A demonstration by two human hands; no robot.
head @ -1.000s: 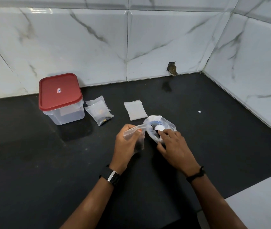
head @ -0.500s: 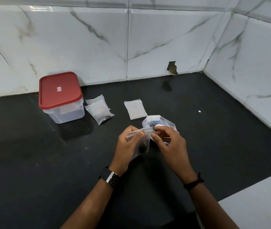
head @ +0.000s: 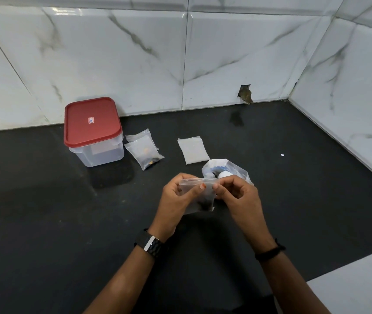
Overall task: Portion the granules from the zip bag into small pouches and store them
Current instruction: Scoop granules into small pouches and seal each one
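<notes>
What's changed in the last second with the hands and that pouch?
The right hand left the zip bag and came across to the small pouch; it now pinches the pouch's top edge beside the left hand, which keeps its grip. The red-lidded container, the filled pouches and the flat pouch have not moved.

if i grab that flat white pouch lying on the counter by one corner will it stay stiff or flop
The flat white pouch looks like thin film lying flush on the counter, so it would probably droop from one corner. It seems empty, hence likely very light. Its flatness may make it fiddly to lift.
</notes>
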